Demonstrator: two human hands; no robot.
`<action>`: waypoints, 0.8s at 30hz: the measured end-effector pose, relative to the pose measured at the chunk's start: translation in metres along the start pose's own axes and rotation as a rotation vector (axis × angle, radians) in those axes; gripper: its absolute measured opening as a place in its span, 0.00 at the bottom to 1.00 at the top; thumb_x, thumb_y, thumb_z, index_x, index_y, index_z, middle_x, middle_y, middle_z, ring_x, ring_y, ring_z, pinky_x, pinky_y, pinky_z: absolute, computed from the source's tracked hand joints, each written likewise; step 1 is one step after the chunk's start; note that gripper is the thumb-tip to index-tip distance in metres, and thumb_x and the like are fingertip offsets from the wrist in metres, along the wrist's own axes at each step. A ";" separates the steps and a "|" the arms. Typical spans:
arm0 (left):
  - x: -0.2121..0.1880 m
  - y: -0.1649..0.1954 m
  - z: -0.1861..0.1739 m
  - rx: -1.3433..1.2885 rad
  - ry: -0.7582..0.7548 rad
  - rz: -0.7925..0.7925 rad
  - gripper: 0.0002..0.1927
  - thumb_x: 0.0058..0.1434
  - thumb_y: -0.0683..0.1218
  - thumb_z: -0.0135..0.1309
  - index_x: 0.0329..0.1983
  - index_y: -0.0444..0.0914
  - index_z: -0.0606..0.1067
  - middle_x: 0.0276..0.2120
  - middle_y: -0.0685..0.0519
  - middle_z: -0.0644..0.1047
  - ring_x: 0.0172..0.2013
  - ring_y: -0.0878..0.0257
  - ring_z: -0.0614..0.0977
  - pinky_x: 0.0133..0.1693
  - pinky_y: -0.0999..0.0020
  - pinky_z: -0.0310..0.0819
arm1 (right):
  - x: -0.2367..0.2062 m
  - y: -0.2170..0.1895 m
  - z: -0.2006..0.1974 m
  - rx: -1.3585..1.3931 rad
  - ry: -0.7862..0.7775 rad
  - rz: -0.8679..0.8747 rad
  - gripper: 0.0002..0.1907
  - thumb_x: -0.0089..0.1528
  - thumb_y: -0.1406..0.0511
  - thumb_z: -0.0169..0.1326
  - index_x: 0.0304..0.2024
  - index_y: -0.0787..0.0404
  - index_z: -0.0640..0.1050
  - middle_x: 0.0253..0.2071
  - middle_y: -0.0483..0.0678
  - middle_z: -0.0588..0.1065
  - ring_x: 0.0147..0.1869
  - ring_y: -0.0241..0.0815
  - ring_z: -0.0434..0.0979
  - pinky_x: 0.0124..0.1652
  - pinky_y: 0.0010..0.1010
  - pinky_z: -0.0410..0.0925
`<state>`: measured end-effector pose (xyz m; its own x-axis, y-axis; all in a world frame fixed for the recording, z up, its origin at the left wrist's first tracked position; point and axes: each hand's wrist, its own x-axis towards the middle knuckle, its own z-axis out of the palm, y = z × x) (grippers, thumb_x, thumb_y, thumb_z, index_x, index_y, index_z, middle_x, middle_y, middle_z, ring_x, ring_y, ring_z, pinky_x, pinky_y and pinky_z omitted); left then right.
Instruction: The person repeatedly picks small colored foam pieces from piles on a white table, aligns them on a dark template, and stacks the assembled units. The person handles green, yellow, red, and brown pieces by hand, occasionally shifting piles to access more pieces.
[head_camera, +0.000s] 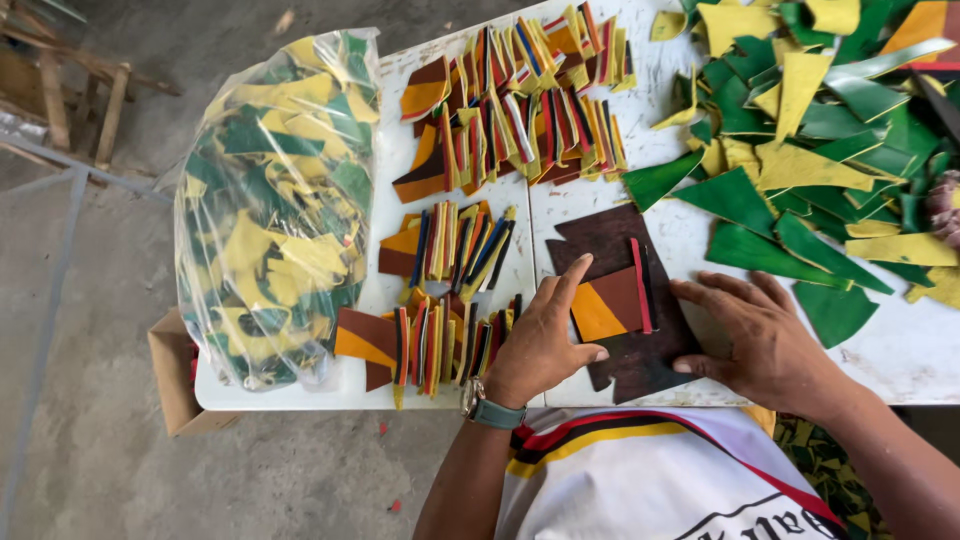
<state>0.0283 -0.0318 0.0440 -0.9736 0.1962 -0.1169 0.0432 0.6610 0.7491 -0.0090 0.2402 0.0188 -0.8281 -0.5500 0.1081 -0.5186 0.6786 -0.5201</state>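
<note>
Left hand (540, 340) lies flat, fingers spread, pinning the brown-and-orange patch with red edge strip (612, 303) just right of its thumb. Right hand (757, 335), open, presses the dark brown leather sheet (640, 360) beneath. Judgement: align edges squarely, keep pressure even.

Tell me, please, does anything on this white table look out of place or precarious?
Yes: the clear plastic bag of yellow and green offcuts overhangs the table's far-left edge, bulging past it above the floor. The green and yellow scraps lie in a loose, jumbled heap.

White table (900, 360) bears coloured cut pieces (520, 100) and a scrap bag (270, 210).
</note>
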 end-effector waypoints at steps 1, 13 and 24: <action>-0.002 -0.001 0.002 -0.002 0.032 0.013 0.57 0.47 0.44 0.70 0.76 0.44 0.51 0.58 0.40 0.71 0.56 0.44 0.76 0.57 0.55 0.72 | 0.000 0.000 0.001 -0.009 0.000 0.002 0.47 0.46 0.46 0.66 0.66 0.49 0.68 0.64 0.54 0.70 0.70 0.55 0.65 0.70 0.54 0.48; -0.010 -0.013 -0.001 0.005 0.063 -0.018 0.59 0.48 0.43 0.71 0.77 0.47 0.48 0.63 0.41 0.67 0.63 0.44 0.72 0.60 0.53 0.70 | -0.008 0.000 0.006 -0.040 0.031 -0.035 0.49 0.45 0.45 0.66 0.66 0.53 0.68 0.64 0.56 0.70 0.71 0.55 0.65 0.70 0.54 0.51; -0.011 -0.010 0.000 -0.089 0.103 0.019 0.52 0.50 0.41 0.68 0.76 0.47 0.54 0.66 0.43 0.68 0.60 0.45 0.76 0.58 0.56 0.74 | -0.051 -0.002 -0.008 -0.035 0.070 -0.123 0.30 0.51 0.54 0.66 0.55 0.55 0.78 0.58 0.48 0.76 0.71 0.50 0.67 0.68 0.51 0.55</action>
<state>0.0387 -0.0406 0.0375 -0.9908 0.1295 -0.0382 0.0461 0.5900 0.8061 0.0323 0.2708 0.0206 -0.7699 -0.5957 0.2288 -0.6234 0.6253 -0.4694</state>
